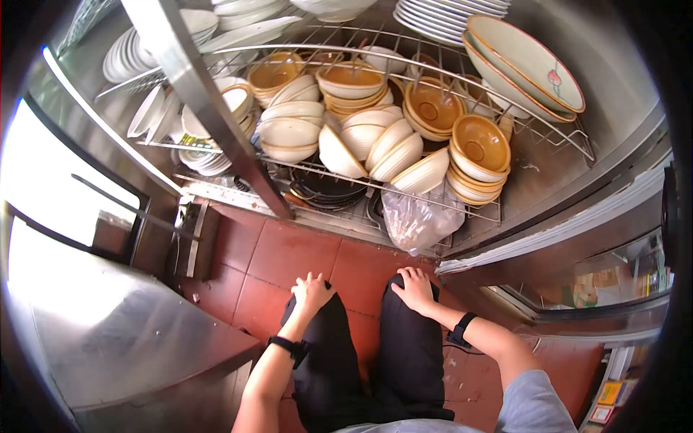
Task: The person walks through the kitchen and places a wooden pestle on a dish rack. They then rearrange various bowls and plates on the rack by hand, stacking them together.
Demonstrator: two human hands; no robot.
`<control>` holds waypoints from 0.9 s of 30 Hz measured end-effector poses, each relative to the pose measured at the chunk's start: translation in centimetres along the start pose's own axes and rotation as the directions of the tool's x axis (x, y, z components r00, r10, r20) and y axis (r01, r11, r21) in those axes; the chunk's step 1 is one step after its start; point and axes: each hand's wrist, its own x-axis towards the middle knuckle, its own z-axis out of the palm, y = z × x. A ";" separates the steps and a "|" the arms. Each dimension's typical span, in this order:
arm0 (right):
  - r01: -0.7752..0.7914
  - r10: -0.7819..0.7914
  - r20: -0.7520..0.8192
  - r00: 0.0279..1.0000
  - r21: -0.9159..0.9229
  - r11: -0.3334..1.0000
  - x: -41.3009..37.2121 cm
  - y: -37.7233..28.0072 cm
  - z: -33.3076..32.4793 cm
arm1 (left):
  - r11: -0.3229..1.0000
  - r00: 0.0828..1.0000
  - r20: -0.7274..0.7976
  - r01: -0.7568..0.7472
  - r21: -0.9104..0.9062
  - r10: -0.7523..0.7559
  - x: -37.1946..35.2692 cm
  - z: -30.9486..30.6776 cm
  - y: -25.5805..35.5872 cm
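Grey sleeve (538,400) and dark trousers (328,361) nearest; black band on each forearm. Left hand (310,294): palm down on left knee, fingers spread, grip open, resting on trouser cloth. Right hand (416,290): same on right knee, fingers spread over the front, grip open too.

Red floor tiles (292,249) past the knees; metal cabinet (144,325) to the left. Clear plastic bag (422,220), crumpled, contents unclear, at the front of the wire rack (426,189), beyond the right hand and apart from it. Black dishes (328,189) stacked low, left of the bag.

Bowls (296,130) above those: cream outside, some stacked upright, several tilted on their sides; brown insides visible in some. Brown-lined stack (480,144) at right end, just beside the tilted ones. Higher wire shelf: white plates (451,18) stacked, large oval dishes (523,65) nested and tilted to their right.
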 end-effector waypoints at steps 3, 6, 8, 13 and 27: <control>0.023 -0.024 0.024 0.999 0.036 0.999 0.3 -0.1 0.2 | 1.000 0.989 0.144 -0.017 -0.025 0.020 1.0 -0.6 1.1; -0.001 -0.001 0.045 0.999 0.043 0.999 0.3 -0.1 0.2 | 0.995 0.933 0.347 -0.097 -0.026 0.100 5.7 2.4 -0.2; -0.014 0.013 0.016 1.000 0.050 0.999 0.1 0.5 0.2 | 0.993 0.892 0.444 -0.113 0.031 0.088 6.6 2.2 -0.1; -0.069 0.076 -0.037 0.996 0.171 0.983 -0.5 2.9 -0.7 | 0.778 0.709 0.502 -0.620 0.107 0.496 7.2 1.2 -4.1; 0.341 -0.017 -0.711 0.703 0.317 0.885 5.0 -3.7 -22.8 | 0.253 0.630 -0.456 -0.720 -0.646 0.629 -2.4 -22.7 14.0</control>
